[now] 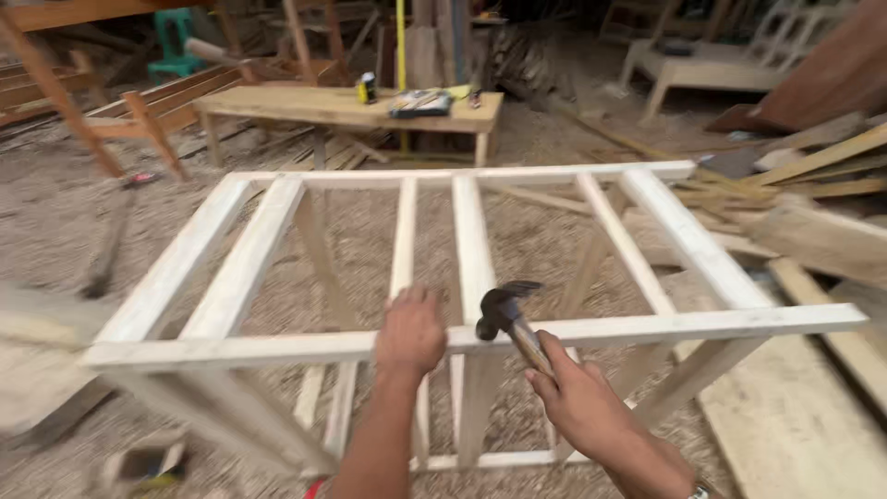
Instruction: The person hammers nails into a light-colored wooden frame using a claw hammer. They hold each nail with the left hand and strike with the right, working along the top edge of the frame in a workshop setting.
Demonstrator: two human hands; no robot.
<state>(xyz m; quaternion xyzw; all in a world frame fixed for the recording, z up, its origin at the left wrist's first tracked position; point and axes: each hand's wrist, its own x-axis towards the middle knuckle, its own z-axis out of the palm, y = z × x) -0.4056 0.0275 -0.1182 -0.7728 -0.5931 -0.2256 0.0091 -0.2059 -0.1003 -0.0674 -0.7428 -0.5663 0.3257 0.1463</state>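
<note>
Sawdust and wood shavings cover the whole floor (55,222) of this open workshop, and I am looking down on a pale timber frame (647,325) standing on it, long rails crossed by several slats. My left hand (410,331) lies flat on the near rail, fingers (407,298) curled over its far edge, holding nothing but the wood. My right hand (575,399) is just to the right of those fingers and nearer to me, wrapped tight around the wooden handle of a claw hammer (506,319). Its dark head sits at the rail's top edge, right beside my left fingertips; whether it touches the wood I cannot tell.

Well beyond my fingers stands a low plank bench (305,103). On it I see a small yellow and black tape measure (368,89), and to its right a flat dark package (420,104) with pale patches, too small to read. A green plastic chair (172,42) shows far off to the left of my hands. To the right of my right hand, loose boards (813,176) lie piled, with a broad plank (795,425) flat on the ground closer in. Reddish wooden frames (139,106) lean at the far left.
</note>
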